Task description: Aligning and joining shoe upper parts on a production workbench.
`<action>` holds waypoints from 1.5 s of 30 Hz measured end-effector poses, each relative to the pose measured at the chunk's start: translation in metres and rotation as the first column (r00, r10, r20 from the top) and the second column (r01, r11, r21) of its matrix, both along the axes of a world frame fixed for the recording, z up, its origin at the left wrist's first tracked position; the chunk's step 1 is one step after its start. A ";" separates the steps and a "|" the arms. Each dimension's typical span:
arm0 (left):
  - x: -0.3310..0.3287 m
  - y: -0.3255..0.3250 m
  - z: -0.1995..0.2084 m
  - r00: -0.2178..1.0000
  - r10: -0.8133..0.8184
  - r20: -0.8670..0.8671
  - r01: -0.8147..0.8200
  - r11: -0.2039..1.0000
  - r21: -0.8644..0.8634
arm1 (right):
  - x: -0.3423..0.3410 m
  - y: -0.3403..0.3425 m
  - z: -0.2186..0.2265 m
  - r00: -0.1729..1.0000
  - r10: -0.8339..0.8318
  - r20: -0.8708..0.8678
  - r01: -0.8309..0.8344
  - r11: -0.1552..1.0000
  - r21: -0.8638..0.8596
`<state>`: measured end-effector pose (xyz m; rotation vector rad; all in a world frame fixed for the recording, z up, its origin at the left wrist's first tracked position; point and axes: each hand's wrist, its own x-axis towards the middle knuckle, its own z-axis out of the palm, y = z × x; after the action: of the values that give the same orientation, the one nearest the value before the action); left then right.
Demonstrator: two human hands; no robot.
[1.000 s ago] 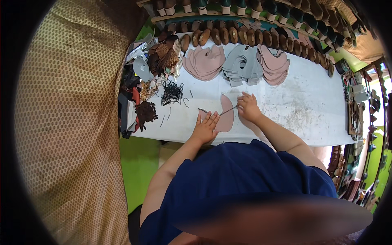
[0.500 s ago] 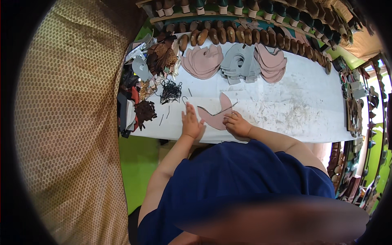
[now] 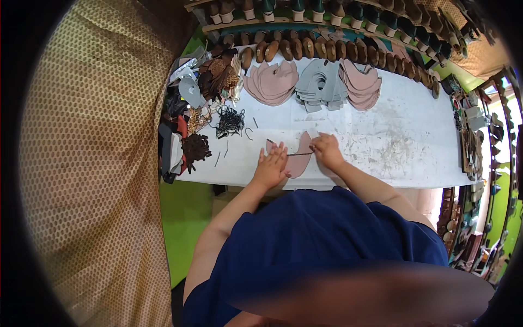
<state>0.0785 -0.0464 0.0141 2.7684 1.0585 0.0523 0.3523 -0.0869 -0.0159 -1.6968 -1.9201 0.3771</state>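
A pink, curved shoe-upper piece [image 3: 298, 165] lies near the front edge of the white-covered table. Along its inner curve runs a thin dark braided strip [image 3: 300, 154]. My left hand [image 3: 272, 167] rests flat on the piece's left part, fingers spread, covering that end of the strip. At the piece's right side, my right hand [image 3: 327, 150] pinches the strip's right end between thumb and fingers. Left of my left hand lie a short curved dark strip [image 3: 248, 134] and several straight ones, beside a tangled heap of black cords [image 3: 230, 121].
Stacked pink pieces [image 3: 271, 84], grey pieces [image 3: 313, 98] and more pink pieces [image 3: 360, 90] lie farther back. Behind them stands a row of brown shoe lasts [image 3: 308, 48]. Dark brown bits [image 3: 195, 147] and mixed materials crowd the table's left end. A patterned curtain [image 3: 98, 163] hangs at left.
My left hand has moved right, from the bare cloth onto the pink piece. My right hand has shifted up and right, from the piece's lower edge to the strip's end.
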 end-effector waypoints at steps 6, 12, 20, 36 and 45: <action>0.023 0.000 0.010 0.987 -0.102 -0.124 0.091 0.992 -0.090 | 0.028 0.006 0.014 0.992 0.061 0.108 -0.045 0.989 -0.142; 0.019 -0.001 0.000 0.983 -0.077 -0.167 0.057 0.991 -0.122 | 0.029 0.015 0.006 0.996 0.047 0.082 -0.035 0.990 -0.136; 0.023 -0.002 0.003 0.986 -0.061 -0.158 0.041 0.991 -0.129 | 0.030 0.038 0.015 0.989 0.087 0.116 -0.052 0.960 -0.277; 0.032 0.001 -0.004 0.993 -0.108 -0.038 0.110 0.993 0.051 | 0.012 0.071 0.012 0.941 0.135 0.312 -0.101 0.987 -0.122; 0.037 0.007 0.006 0.990 -0.122 -0.074 0.118 0.991 -0.062 | 0.002 0.089 0.017 0.920 0.185 0.344 -0.132 0.976 -0.172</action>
<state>0.1156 -0.0396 0.0201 2.7962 0.8937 -0.1013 0.3543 0.0021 0.0006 -1.8060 -2.3576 0.2879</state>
